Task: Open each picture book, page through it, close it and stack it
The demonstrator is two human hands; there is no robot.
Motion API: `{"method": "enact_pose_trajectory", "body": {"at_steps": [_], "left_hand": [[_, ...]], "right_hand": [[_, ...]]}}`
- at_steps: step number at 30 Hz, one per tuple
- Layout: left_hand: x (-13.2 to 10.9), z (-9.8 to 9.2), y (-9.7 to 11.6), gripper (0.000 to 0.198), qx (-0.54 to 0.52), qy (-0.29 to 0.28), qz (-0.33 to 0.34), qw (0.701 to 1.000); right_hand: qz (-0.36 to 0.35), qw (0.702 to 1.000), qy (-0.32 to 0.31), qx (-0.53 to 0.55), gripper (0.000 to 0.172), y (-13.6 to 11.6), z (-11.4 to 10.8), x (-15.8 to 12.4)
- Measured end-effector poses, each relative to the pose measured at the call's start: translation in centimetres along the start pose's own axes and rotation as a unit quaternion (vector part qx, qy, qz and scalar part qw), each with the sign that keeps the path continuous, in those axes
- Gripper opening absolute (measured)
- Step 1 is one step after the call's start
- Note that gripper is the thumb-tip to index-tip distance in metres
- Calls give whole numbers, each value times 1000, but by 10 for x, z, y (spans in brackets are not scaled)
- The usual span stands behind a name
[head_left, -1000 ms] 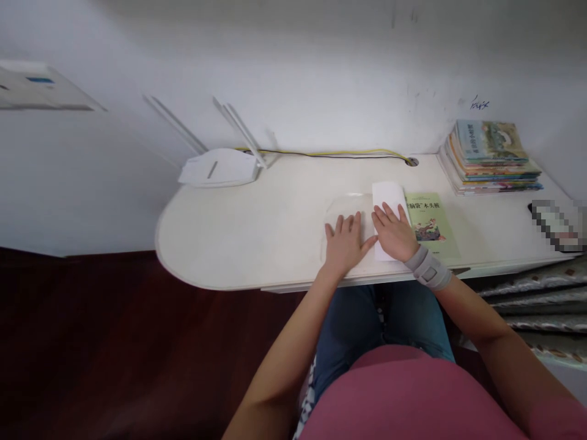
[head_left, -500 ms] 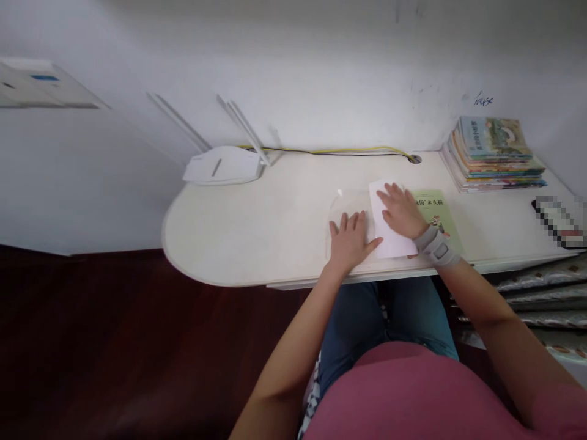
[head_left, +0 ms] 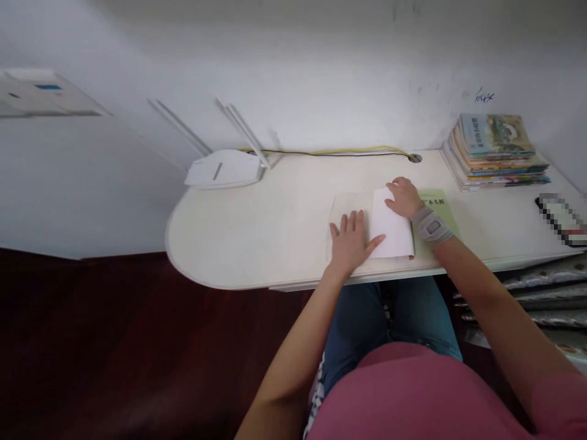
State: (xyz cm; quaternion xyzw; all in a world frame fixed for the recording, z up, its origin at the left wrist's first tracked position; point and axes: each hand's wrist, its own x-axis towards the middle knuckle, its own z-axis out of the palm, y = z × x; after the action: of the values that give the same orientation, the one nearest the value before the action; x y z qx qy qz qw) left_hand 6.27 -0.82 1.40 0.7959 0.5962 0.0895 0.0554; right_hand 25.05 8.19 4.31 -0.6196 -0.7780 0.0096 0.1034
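Note:
A green booklet (head_left: 439,214) lies near the desk's front edge, partly under my right wrist. Over its left part is a white sheet or flap (head_left: 392,232), with a clear plastic sheet (head_left: 339,205) spread out to the left. My left hand (head_left: 351,241) rests flat on the plastic, fingers spread, its thumb reaching the white sheet. At the upper right of the white sheet is my right hand (head_left: 402,197), fingers bent and apart, touching its top edge. Nothing can be seen gripped in it. A grey band is around my right wrist.
The white desk (head_left: 220,244) has a rounded left end. A white router (head_left: 224,169) stands at the back left, with cables (head_left: 339,151) along the wall. Stacked books (head_left: 498,153) are at the back right; a phone-like object (head_left: 562,217), partly pixelated, lies at the right edge.
My right hand has moved slightly up and right, its fingers more bent. The white sheet's right edge has shifted left, showing more of the green booklet near its bottom. My left hand stays put.

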Motion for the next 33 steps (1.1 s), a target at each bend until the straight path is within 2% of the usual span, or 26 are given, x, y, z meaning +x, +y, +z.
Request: {"method": "enact_pose_trajectory", "body": {"at_steps": [8, 18, 28, 33], "left_hand": [[1, -3, 3, 94, 1, -14, -6, 1000], [1, -3, 4, 97, -8, -27, -12, 1000], [1, -6, 4, 95, -24, -24, -12, 999], [0, -6, 2, 94, -20, -30, -1, 999]], "right_hand": [[-5, 1000, 1, -17, 36, -5, 2, 0], [-51, 998, -12, -24, 33, 3, 4, -3], [-56, 998, -17, -1, 34, 4, 6, -3], [-42, 999, -1, 8, 35, -4, 6, -4]]}}
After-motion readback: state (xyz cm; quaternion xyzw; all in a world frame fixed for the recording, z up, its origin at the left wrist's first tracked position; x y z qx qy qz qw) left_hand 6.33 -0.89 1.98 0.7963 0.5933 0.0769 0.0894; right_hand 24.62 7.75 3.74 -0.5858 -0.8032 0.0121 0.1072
